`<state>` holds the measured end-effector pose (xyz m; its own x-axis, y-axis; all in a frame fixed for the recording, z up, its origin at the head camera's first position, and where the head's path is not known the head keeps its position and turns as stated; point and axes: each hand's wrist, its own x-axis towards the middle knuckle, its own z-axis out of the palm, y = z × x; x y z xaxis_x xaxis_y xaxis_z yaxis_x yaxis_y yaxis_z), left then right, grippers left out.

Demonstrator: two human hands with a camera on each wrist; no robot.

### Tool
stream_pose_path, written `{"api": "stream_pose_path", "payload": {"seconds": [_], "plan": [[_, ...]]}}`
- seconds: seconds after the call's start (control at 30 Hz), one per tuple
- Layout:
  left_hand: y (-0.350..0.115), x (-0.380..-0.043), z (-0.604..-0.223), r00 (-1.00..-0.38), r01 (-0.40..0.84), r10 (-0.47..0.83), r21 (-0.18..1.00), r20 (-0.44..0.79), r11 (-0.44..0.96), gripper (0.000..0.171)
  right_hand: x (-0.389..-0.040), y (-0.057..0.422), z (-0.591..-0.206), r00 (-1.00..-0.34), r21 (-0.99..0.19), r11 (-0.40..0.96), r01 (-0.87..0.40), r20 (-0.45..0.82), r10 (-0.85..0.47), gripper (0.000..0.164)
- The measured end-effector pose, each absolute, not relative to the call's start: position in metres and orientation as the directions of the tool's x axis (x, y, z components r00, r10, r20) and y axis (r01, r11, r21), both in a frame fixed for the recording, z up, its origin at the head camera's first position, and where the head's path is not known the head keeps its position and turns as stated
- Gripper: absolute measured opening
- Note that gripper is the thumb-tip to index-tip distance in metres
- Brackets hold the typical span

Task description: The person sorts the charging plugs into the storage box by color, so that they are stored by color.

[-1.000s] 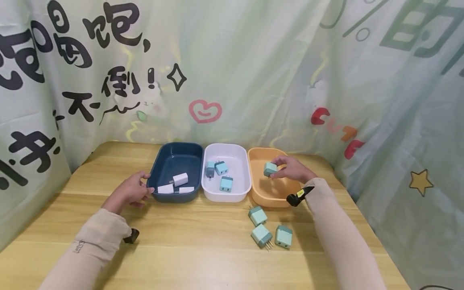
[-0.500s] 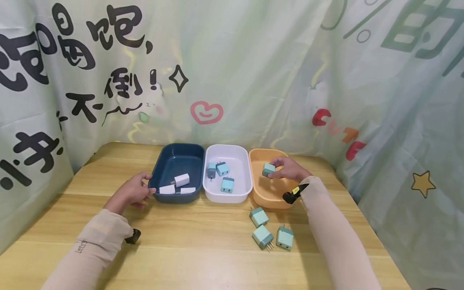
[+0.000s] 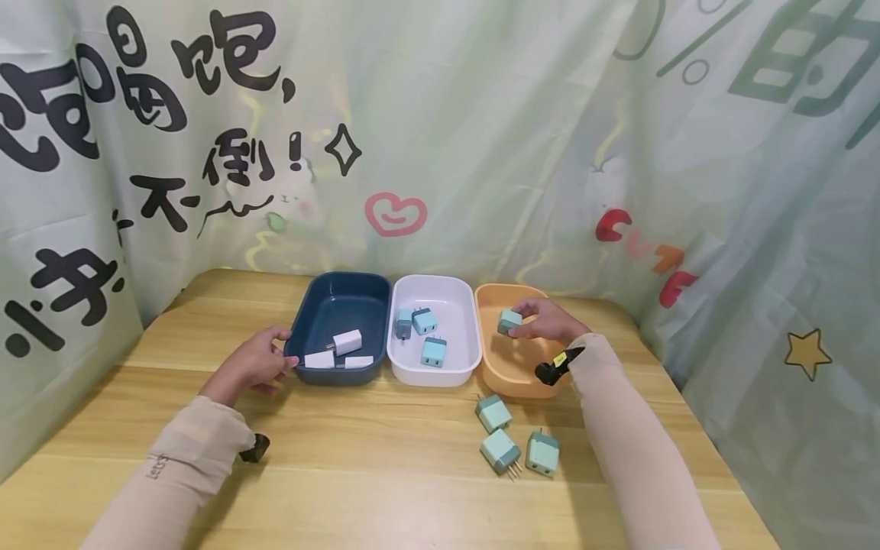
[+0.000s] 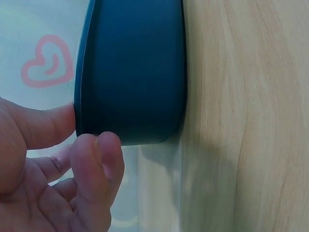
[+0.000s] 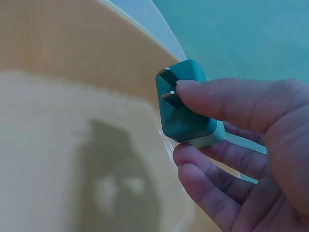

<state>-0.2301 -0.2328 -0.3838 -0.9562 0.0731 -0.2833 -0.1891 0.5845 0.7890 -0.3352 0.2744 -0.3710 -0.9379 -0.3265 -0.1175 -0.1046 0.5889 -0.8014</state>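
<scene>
My right hand point(image 3: 550, 321) pinches a light-green charger plug point(image 3: 509, 321) over the orange tray point(image 3: 522, 388). In the right wrist view, my thumb lies on the face of the charger plug point(image 5: 186, 116) beside its two metal prongs, and the fingers are behind and below it. At the dark blue tray point(image 3: 337, 290), my left hand point(image 3: 254, 363) holds the near left corner by its rim. The left wrist view has my thumb at the rim and fingertips against the outer wall of the dark blue tray point(image 4: 135, 72).
White chargers point(image 3: 347, 341) lie in the dark blue tray. Between the two outer trays stands a white tray point(image 3: 433, 286) holding blue chargers point(image 3: 434, 351). On the wooden table point(image 3: 357, 473), light-green chargers point(image 3: 543, 454) lie in front of the orange tray. A printed curtain point(image 3: 481, 153) hangs behind.
Over the last second, my right hand has shifted slightly left within the orange tray, still pinching the charger plug. The head view has drifted a little. My left hand keeps its hold.
</scene>
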Motion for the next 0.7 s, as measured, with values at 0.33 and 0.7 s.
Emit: {"api": "stream_pose_path", "payload": {"seconds": [0.33, 0.7], "plan": [[-0.2334, -0.2279, -0.3812, -0.955, -0.196, 0.064, 0.782, -0.289, 0.592, 0.062, -0.3371, 0.2696, -0.3722, -0.937, -0.797, 0.594, -0.11, -0.116, -0.329, 0.048], [-0.2325, -0.2288, -0.3821, -0.958, -0.183, 0.074, 0.787, -0.278, 0.589, 0.061, -0.3357, 0.2723, -0.3745, -0.943, -0.828, 0.55, -0.107, -0.091, -0.32, 0.045]]}}
